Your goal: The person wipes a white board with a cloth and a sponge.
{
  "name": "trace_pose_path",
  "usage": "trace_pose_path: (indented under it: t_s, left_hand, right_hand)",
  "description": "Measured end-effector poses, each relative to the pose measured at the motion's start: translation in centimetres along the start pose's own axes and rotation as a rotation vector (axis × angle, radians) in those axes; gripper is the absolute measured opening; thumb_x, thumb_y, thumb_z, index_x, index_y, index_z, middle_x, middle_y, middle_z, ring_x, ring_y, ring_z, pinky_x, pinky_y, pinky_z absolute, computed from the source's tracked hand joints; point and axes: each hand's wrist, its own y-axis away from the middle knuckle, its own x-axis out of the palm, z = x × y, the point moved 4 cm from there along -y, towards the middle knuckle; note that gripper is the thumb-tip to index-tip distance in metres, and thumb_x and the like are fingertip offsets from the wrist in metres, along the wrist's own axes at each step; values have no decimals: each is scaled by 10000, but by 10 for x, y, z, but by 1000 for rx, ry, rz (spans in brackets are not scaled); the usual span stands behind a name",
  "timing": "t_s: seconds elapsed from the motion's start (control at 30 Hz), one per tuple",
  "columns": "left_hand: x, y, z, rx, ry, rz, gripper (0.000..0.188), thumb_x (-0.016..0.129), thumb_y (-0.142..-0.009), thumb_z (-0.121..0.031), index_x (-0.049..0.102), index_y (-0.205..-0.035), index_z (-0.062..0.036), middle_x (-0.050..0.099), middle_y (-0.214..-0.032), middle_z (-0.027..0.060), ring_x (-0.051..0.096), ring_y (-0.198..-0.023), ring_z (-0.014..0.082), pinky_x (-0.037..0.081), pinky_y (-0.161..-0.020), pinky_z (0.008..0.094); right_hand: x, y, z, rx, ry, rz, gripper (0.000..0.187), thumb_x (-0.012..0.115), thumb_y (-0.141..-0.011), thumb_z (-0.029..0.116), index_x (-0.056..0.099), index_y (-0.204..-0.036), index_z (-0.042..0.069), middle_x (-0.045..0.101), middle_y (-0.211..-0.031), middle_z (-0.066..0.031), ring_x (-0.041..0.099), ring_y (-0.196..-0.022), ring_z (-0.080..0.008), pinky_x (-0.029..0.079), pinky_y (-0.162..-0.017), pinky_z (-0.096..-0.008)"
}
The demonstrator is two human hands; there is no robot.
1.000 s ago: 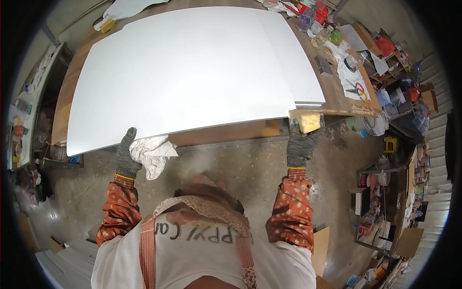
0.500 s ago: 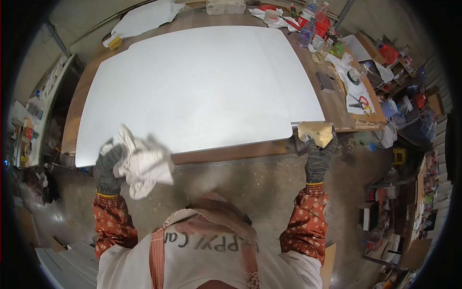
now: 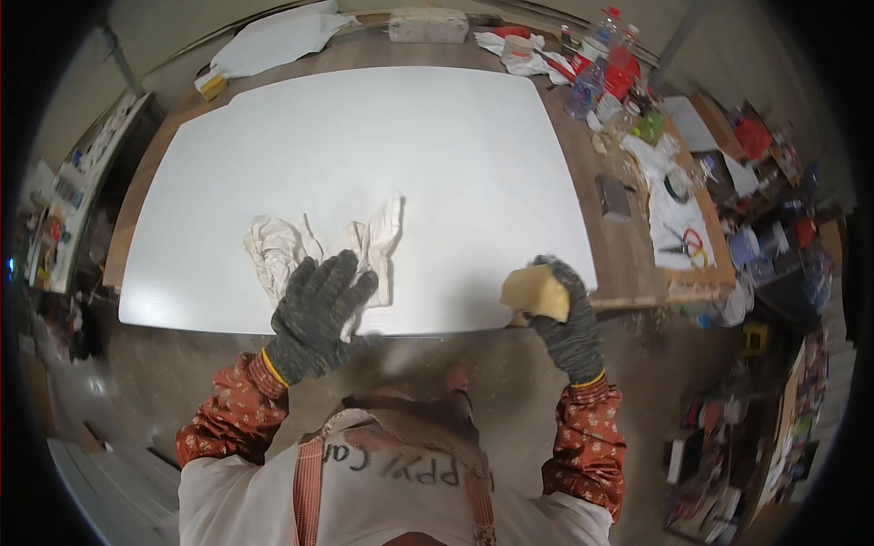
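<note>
A large white panel (image 3: 364,164) lies flat on a brown wooden table. My left hand (image 3: 319,309), in a dark grey knit glove, rests on a crumpled off-white rag (image 3: 378,246) near the panel's front edge. Its fingers are stretched out over the cloth, which shows on both sides of them. In my right hand (image 3: 569,328), gloved the same way, is a yellow pad (image 3: 535,293), whose exact kind I cannot make out. The fingers wrap its right side, partly hidden, by the panel's front right corner.
Right of the panel are a dark block (image 3: 614,197), scissors (image 3: 687,244) on white paper, and several plastic bottles (image 3: 587,86). Behind it are a pale block (image 3: 428,25), a white sheet (image 3: 282,38) and a yellow sponge (image 3: 213,86). Cluttered shelves (image 3: 746,168) stand far right.
My left hand has moved right with the rag, laying it on the panel, and its fingers have straightened. My right hand has shifted left with the yellow pad. The panel appears as one even surface.
</note>
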Motion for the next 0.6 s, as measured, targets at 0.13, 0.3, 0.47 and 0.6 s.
trace_pose_path:
  t_s: [0.13, 0.3, 0.47, 0.6]
  left_hand:
    - [-6, -22, -35, -133, 78, 156, 766, 583, -786, -585, 446, -1363, -100, 340, -1441, 215, 361, -1322, 350, 244, -1083, 530]
    - [2, -21, -40, -221, -76, 155, 632, 645, -713, -249, 508, -1314, -109, 383, -1417, 224, 387, -1304, 365, 259, -1078, 542]
    - [7, -23, -44, -289, -95, 158, 529, 548, -756, -145, 538, -1285, -122, 418, -1400, 207, 389, -1305, 361, 256, -1074, 559]
    - [6, -17, -48, -315, -142, 148, 474, 521, -785, -175, 554, -1256, -135, 452, -1375, 198, 418, -1283, 369, 272, -1062, 571]
  right_hand:
    - [-2, -59, 0, -244, 220, 194, 623, 692, -738, -14, 434, -1305, -3, 515, -1297, -174, 515, -1194, -288, 437, -999, -364]
    - [3, -186, -45, -357, 192, 247, 643, 740, -755, 89, 425, -1313, 39, 568, -1181, -157, 583, -1053, -283, 496, -914, -374]
    - [29, -347, -135, -352, 98, 152, 740, 684, -705, -77, 380, -1353, 109, 487, -1222, -76, 483, -1101, -190, 473, -942, -334]
    - [47, -445, -151, 33, 172, 118, 781, 703, -680, -32, 346, -1354, 135, 476, -1295, -137, 468, -1212, -275, 402, -1016, -343]
